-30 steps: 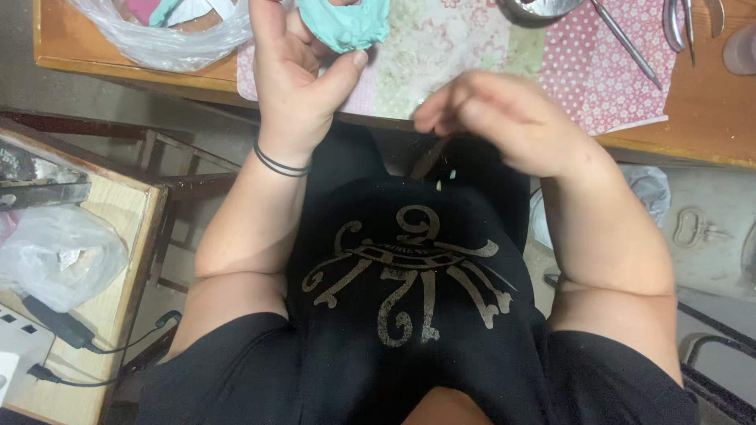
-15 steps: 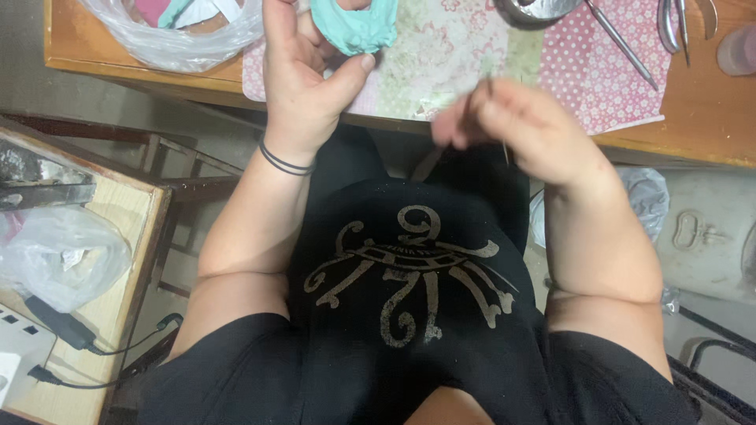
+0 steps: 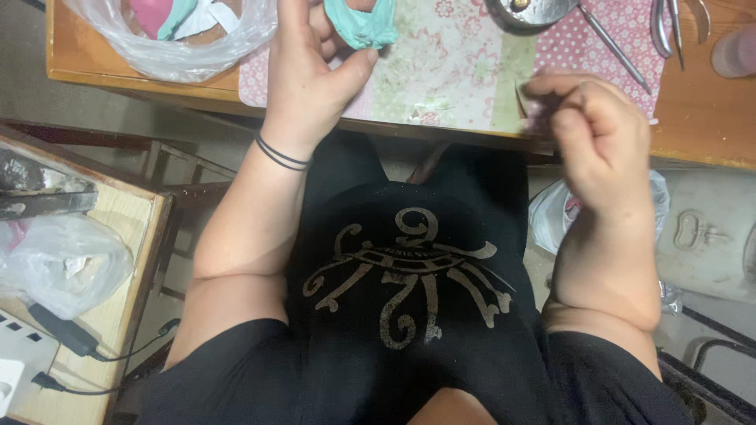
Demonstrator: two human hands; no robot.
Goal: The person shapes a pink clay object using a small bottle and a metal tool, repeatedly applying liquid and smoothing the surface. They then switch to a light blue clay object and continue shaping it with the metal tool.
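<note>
My left hand (image 3: 315,75) holds a small teal fabric piece (image 3: 362,22) at the top edge of the view, thumb pressed against it. Two black bands circle that wrist. My right hand (image 3: 602,138) hovers at the table's near edge with fingers pinched together; whatever it pinches is too thin and blurred to make out. Both hands are over a patterned floral and pink dotted mat (image 3: 457,67) on the wooden table (image 3: 701,138).
A clear plastic bag (image 3: 173,35) with pink, teal and white pieces lies at the table's left. A metal dish (image 3: 528,9), a thin metal tool (image 3: 614,47) and pliers (image 3: 669,24) lie at the back right. A side table (image 3: 102,228) with a bag and cables stands left.
My right hand has moved to the right, away from the left hand, staying pinched. The left hand stays at the fabric piece; the view has shifted slightly.
</note>
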